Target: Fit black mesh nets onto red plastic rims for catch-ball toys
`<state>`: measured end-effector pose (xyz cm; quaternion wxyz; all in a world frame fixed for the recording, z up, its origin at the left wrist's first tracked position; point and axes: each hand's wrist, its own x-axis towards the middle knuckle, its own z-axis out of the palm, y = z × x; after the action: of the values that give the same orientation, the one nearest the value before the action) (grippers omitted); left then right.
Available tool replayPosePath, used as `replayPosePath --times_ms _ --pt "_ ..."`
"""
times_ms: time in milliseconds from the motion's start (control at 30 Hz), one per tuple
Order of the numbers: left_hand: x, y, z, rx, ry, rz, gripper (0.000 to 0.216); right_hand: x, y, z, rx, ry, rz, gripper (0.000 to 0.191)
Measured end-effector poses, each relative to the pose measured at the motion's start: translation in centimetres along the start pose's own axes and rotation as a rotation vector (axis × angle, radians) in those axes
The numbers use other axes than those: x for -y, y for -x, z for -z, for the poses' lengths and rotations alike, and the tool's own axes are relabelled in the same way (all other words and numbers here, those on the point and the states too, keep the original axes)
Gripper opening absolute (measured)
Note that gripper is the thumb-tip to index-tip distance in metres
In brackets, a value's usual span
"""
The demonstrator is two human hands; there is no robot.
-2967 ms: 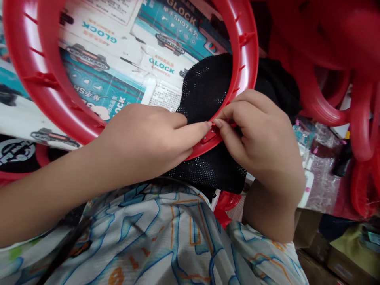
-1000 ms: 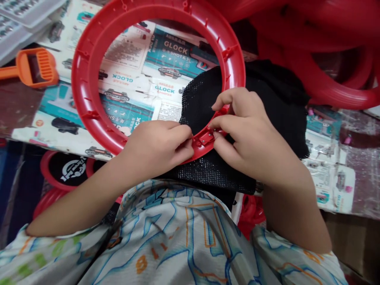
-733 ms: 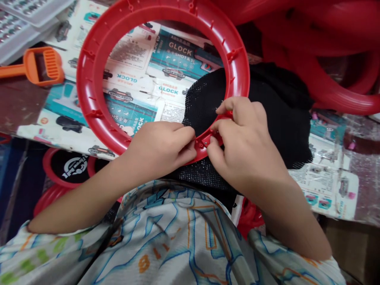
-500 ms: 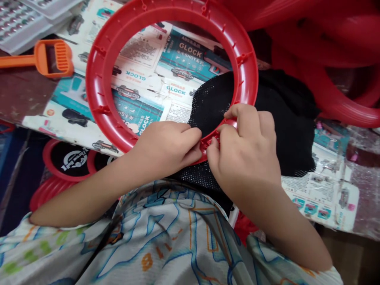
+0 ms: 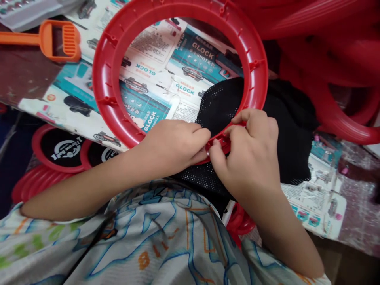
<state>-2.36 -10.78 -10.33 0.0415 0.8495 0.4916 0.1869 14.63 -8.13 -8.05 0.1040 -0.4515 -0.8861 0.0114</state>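
Note:
A large red plastic ring (image 5: 104,85) with small pegs on its face lies tilted over the table's near edge. Black mesh fabric (image 5: 221,105) sits under its near right part and spreads to the right. My left hand (image 5: 173,145) is closed, pinching the mesh and the ring's near rim. My right hand (image 5: 252,152) is closed too, its fingertips pressed on the same stretch of rim beside the left hand. What lies under the fingertips is hidden.
Flattened printed cardboard (image 5: 154,79) covers the table. An orange plastic tool (image 5: 56,37) lies at the far left. Finished red rings with black centres (image 5: 62,148) are stacked low on the left. More red rings (image 5: 335,79) pile up at the right.
The view has drifted, so ring and hands sit further right in frame. My right fingers have curled down tighter over the rim; both hands stay at the same spot.

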Motion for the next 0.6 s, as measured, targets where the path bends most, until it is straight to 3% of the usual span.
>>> replayPosePath --times_ms 167,400,600 --pt "0.2 0.1 -0.1 0.017 -0.009 0.022 0.035 0.0 0.2 0.6 0.032 -0.04 0.035 0.02" --pt "0.2 0.2 -0.2 0.019 -0.016 0.047 0.032 -0.4 0.5 1.1 -0.013 -0.068 0.07 0.015" --pt "0.1 0.3 -0.1 0.012 -0.007 0.047 0.029 -1.4 0.4 1.9 -0.104 -0.158 0.015 0.012"
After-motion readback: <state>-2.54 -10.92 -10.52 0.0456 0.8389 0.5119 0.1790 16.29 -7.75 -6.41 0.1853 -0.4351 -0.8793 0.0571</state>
